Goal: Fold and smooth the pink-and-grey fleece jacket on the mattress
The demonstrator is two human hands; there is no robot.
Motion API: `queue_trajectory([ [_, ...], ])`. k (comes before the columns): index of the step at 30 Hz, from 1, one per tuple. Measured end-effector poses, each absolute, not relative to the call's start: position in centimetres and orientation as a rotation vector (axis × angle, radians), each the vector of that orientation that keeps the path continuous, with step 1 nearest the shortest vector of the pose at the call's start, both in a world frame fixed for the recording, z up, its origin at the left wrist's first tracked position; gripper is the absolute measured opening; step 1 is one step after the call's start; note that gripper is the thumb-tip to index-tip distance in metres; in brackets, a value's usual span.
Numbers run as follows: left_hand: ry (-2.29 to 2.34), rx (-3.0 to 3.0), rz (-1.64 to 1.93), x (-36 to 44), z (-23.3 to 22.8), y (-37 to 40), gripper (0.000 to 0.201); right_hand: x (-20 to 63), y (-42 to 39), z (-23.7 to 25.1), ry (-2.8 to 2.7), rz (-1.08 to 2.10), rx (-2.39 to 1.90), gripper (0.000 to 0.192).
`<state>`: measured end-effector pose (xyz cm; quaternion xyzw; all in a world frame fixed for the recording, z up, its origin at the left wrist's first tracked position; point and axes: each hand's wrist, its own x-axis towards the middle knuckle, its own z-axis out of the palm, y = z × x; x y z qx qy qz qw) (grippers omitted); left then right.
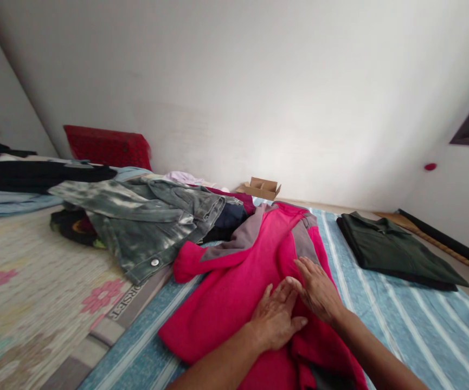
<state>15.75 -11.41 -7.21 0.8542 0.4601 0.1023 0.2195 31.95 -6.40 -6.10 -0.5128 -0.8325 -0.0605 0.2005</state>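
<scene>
Pink fleece, with grey panels at the shoulders, lies spread at the lower centre of the frame on a blue striped sheet (400, 319): this fleece jacket (242, 281) is under both hands. The left hand (277, 319) rests flat and open on the fabric, fingers together, gripping nothing. The right hand (317, 290) lies just beside it, also flat and open, its fingers pointing toward the collar, the two hands touching at the fingertips. Both forearms come in low from the bottom edge. As a judgement, the soft fleece could bunch or slide under the palms if they push unevenly, and the loose sleeve at left could drag toward the denim jacket (153, 222) heaped at centre left. A folded dark green shirt (392, 249) sits well apart at right
</scene>
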Motion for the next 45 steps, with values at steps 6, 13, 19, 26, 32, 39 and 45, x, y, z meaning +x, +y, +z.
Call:
queue_trajectory([
  [6, 1.292, 2.364, 0.293, 15.8, -7.1, -11.4, 0.069, 30.4, 0.0, -5.9, -2.339, -0.089, -1.699, 0.067],
  [13, 1.287, 2.393, 0.314, 15.6, -7.4, -11.4, 0.066, 29.5, 3.4, -8.6, -2.27, -0.056, -1.893, 0.076],
  [19, 1.29, 2.421, 0.302, 15.5, -7.7, -11.3, 0.066, 29.6, 3.5, -9.3, -2.224, -0.041, -1.884, 0.074],
  [26, 1.314, 2.431, 0.251, 15.5, -7.2, -11.0, 0.064, 29.7, 3.5, -8.9, -2.18, -0.001, -1.877, 0.073],
  [32, 1.32, 2.475, 0.157, 15.7, -6.7, -10.8, 0.063, 29.7, 3.6, -8.5, -2.166, 0.042, -1.881, 0.075],
  [39, 1.345, 2.496, 0.157, 15.7, -7.1, -10.5, 0.062, 29.7, 3.5, -8.3, -2.153, 0.048, -1.886, 0.074],
  [45, 1.371, 2.5, 0.126, 15.8, -6.9, -10.4, 0.063, 29.6, 3.3, -7.9, -2.125, 0.108, -1.853, 0.072],
])
